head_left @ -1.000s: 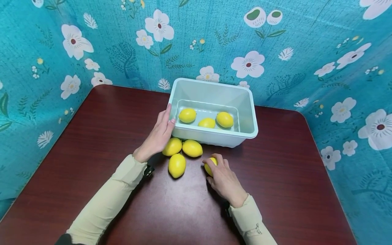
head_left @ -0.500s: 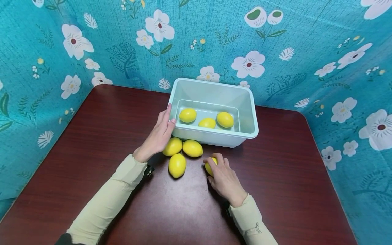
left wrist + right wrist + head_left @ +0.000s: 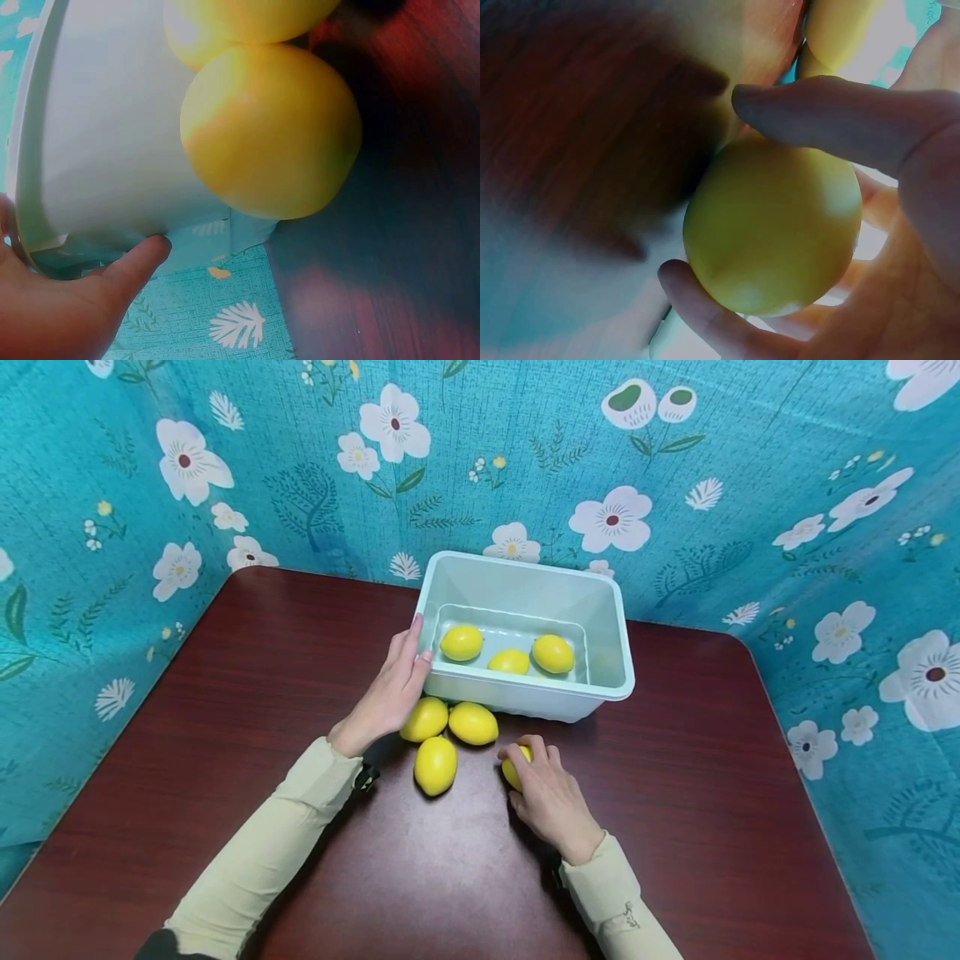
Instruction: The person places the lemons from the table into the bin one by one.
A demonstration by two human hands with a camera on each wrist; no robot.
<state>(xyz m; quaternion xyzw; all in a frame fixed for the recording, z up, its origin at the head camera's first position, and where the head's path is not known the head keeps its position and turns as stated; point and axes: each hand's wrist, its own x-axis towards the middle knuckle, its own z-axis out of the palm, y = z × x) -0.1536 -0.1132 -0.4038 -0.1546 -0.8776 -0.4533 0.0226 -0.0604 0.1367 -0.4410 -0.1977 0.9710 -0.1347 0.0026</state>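
Note:
A lemon (image 3: 514,768) lies on the table under my right hand (image 3: 557,802). That hand grips it, fingers and thumb curled around its sides, as the right wrist view shows with the lemon (image 3: 772,225) large between them. My left hand (image 3: 386,693) rests against the left side of a pale blue-green plastic bin (image 3: 525,687), its fingers mostly straight and the thumb at the near corner. Inside the bin lie several lemons, among them a lemon (image 3: 553,654) toward the right. Just in front of it are three more: a lemon (image 3: 425,720) partly behind my left hand, a lemon (image 3: 473,724), and a nearer lemon (image 3: 436,767).
The dark red-brown wooden table (image 3: 420,877) has a rounded far edge. Behind and beside it hangs a turquoise floral cloth (image 3: 487,443), close to the back of the bin.

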